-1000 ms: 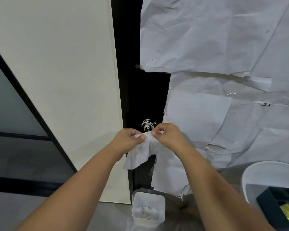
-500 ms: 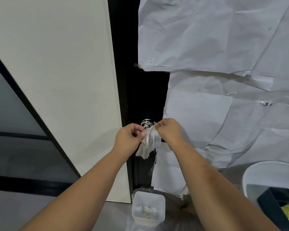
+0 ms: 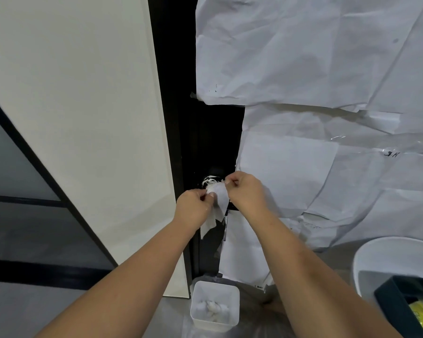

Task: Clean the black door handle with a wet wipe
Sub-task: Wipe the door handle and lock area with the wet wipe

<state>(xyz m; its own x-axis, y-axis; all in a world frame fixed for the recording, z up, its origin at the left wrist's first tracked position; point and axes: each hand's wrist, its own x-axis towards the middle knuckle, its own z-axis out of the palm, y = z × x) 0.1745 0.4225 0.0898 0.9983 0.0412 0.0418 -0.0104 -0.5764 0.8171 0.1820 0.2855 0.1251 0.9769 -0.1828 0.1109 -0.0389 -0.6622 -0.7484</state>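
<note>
Right now both hands pinch the wet wipe (image 3: pixel 217 198) at its top edge: left hand (image 3: pixel 193 208) on the lower-left corner, right hand (image 3: pixel 246 190) on the upper-right, rest of the sheet hanging loose below. Door handle (image 3: pixel 211 180) sits just behind the wipe on the black door strip (image 3: pixel 205 142), white smears visible on it. My take: fold or spread the wipe flat first, then wrap it over the knob and rub around, not just the front. Loose tail could snag the taped paper (image 3: pixel 303 167) beside it.
</note>
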